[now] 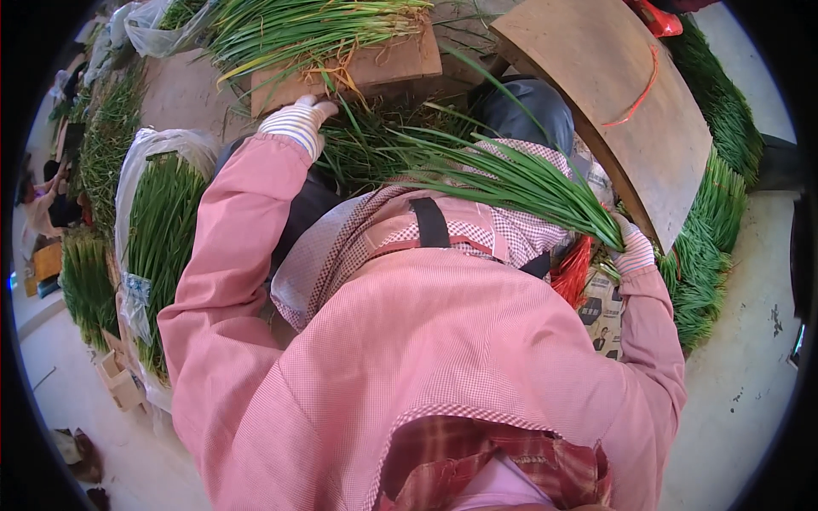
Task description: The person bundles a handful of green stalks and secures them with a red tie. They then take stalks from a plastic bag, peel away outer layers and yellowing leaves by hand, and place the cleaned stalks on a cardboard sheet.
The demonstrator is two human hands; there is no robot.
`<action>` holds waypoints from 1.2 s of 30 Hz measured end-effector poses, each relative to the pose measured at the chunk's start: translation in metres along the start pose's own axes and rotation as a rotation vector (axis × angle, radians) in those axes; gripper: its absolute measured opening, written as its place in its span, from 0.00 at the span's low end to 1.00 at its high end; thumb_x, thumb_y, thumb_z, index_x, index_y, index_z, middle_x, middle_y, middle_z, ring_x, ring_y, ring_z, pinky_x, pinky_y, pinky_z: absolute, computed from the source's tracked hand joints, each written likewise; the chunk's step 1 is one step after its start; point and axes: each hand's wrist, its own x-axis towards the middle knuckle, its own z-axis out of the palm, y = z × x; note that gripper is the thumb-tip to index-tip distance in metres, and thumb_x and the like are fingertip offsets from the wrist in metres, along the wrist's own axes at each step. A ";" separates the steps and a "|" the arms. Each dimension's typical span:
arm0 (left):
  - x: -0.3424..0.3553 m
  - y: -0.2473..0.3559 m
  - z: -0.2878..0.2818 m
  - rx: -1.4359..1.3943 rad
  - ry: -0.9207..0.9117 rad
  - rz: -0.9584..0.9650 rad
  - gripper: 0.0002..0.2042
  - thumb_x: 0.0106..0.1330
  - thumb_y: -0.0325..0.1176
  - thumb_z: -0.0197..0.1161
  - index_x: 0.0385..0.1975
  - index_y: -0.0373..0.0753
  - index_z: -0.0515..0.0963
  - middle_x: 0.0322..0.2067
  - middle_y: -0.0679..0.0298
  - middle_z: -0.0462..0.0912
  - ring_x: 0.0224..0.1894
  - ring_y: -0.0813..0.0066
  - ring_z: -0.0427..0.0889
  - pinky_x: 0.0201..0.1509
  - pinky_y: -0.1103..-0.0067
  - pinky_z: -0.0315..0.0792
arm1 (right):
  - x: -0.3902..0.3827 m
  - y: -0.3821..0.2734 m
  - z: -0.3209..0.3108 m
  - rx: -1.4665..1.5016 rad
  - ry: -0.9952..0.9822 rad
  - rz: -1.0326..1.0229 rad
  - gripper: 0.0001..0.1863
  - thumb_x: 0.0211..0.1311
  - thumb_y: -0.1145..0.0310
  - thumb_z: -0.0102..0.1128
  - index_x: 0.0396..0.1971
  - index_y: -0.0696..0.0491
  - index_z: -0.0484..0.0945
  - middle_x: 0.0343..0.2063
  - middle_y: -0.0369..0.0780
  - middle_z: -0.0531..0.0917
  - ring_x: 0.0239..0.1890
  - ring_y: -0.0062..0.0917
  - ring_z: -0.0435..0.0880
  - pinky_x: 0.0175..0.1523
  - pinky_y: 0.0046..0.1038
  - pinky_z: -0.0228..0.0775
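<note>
My right hand (pixel 631 249), in a striped glove, is closed round one end of a bunch of long green garlic chives (pixel 520 183). The leaves slant across my lap toward the upper left. My left hand (pixel 298 126), in a matching glove, is at the near edge of a low wooden board (pixel 366 72). Its fingers look slightly apart, with nothing visible in them. A pile of chives (pixel 315 25) with some yellowed leaves lies on that board. Loose trimmings (pixel 366 140) lie below it, beside my left hand. Red ties (pixel 573 271) hang near my right wrist.
A bare wooden panel (pixel 626 94) with a red string rises at my right, with bundled chives (pixel 711 230) beyond it. At left, a clear plastic bag (pixel 141 179) wraps more chives (pixel 166 221). Another person (pixel 47 200) is at the far left edge.
</note>
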 end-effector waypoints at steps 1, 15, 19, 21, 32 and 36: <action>0.005 0.002 -0.001 -0.006 0.001 0.003 0.10 0.53 0.32 0.57 0.35 0.42 0.76 0.25 0.58 0.79 0.31 0.59 0.78 0.37 0.74 0.71 | 0.003 0.003 -0.006 -0.052 -0.015 -0.023 0.08 0.55 0.70 0.53 0.33 0.57 0.74 0.29 0.39 0.79 0.31 0.22 0.78 0.36 0.22 0.71; 0.076 0.158 -0.003 -0.483 -0.260 0.354 0.22 0.59 0.40 0.51 0.53 0.44 0.57 0.22 0.48 0.74 0.27 0.49 0.74 0.29 0.67 0.67 | 0.010 0.001 0.007 -0.008 0.093 0.061 0.10 0.54 0.65 0.54 0.33 0.54 0.75 0.27 0.37 0.79 0.25 0.20 0.78 0.27 0.20 0.71; 0.088 0.156 0.004 -0.221 -0.418 0.467 0.12 0.58 0.42 0.49 0.31 0.41 0.74 0.25 0.52 0.76 0.30 0.52 0.75 0.32 0.68 0.69 | 0.001 0.009 0.003 -0.498 -0.060 -0.202 0.09 0.52 0.69 0.54 0.34 0.54 0.73 0.27 0.38 0.78 0.27 0.23 0.78 0.31 0.21 0.71; 0.074 0.141 -0.012 -0.507 -0.292 0.388 0.11 0.58 0.40 0.49 0.29 0.41 0.74 0.26 0.54 0.77 0.31 0.56 0.76 0.34 0.70 0.69 | -0.007 0.011 -0.005 -1.244 -0.091 -0.655 0.17 0.46 0.78 0.55 0.40 0.52 0.70 0.29 0.38 0.78 0.31 0.25 0.78 0.38 0.23 0.70; 0.063 0.058 0.006 -0.735 0.164 0.025 0.12 0.57 0.28 0.53 0.42 0.40 0.70 0.19 0.57 0.74 0.22 0.71 0.72 0.28 0.77 0.67 | 0.008 -0.007 -0.003 0.063 0.118 0.147 0.11 0.51 0.70 0.55 0.36 0.54 0.73 0.30 0.39 0.78 0.29 0.20 0.76 0.35 0.21 0.70; 0.068 0.068 0.004 -0.696 0.140 0.029 0.22 0.56 0.29 0.54 0.52 0.42 0.61 0.23 0.49 0.74 0.26 0.57 0.75 0.31 0.73 0.68 | -0.009 -0.020 -0.001 -0.063 0.098 0.181 0.22 0.46 0.82 0.52 0.45 0.53 0.66 0.34 0.38 0.76 0.33 0.20 0.75 0.39 0.19 0.69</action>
